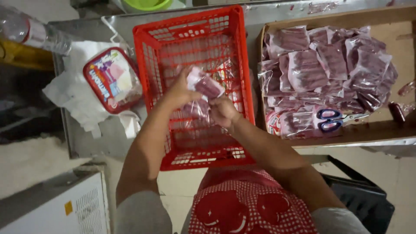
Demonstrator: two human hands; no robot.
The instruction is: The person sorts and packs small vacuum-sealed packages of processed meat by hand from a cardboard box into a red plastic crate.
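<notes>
both hands met above the red plastic crate (234, 65), which sat on the steel worktop (108, 134) directly ahead of the person. the left hand (181, 90) was closed around the left end of a small clear packet (206, 85) of reddish-purple pieces, fingers curled over its upper edge. the right hand (222, 112) gripped the same packet from below and to the right, its fingers bunched tight on the plastic. the packet was held in the air over the middle of the crate, tilted, clear of the crate floor. a few similar packets lay in the crate bottom (195, 110) under the hands, though the mesh and the arms hid how many.

to the right of the crate, just beside it, stood a shallow cardboard box (403, 47) heaped with many more such packets (325, 69). a pair of scissors with blue handles (331, 120) rested on the front of that heap, blades pointing right.

left of the crate, a red-rimmed rectangular tub with a printed lid (110, 80) lay on crumpled white paper (73, 95). a clear plastic bottle (30, 32) lay on its side at the far left corner. a green bowl rim (145, 5) showed at the top edge. the person wore a red and white checked apron (247, 203).
</notes>
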